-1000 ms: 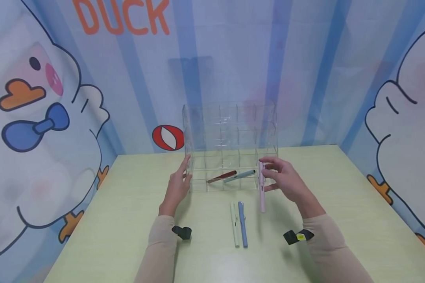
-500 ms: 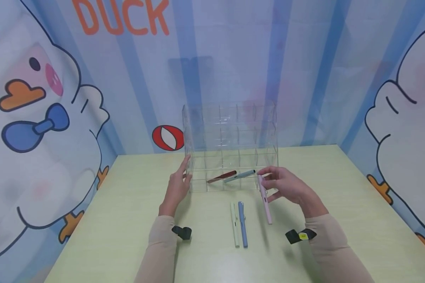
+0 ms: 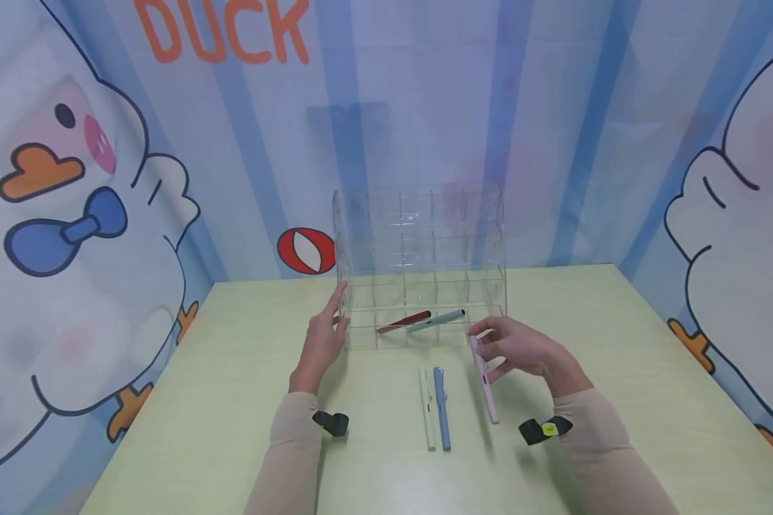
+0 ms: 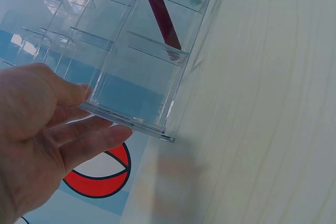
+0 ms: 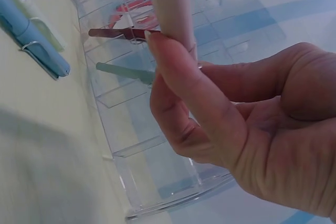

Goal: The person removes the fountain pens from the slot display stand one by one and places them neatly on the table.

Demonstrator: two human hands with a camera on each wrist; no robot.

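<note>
In the head view a clear acrylic organizer [image 3: 419, 282] with rows of compartments stands at the table's back. My left hand [image 3: 322, 343] grips its left side wall, thumb at the front edge and fingers outside, as the left wrist view shows. My right hand [image 3: 518, 352] pinches a pale pink pen [image 3: 485, 383] by its upper part, in front of the organizer's lower right corner. The pen slants, its lower end toward me. A dark red pen [image 3: 402, 322] and a grey-blue pen [image 3: 434, 321] lean in the bottom row.
A pale green pen [image 3: 427, 411] and a blue pen [image 3: 442, 411] lie side by side on the light table [image 3: 232, 429], left of the pink pen. A striped cloth backdrop [image 3: 419, 93] with duck drawings hangs behind the organizer.
My right hand has moved down and toward me with the pink pen, which has gone from nearly upright to slanted. My left hand and the organizer have not moved.
</note>
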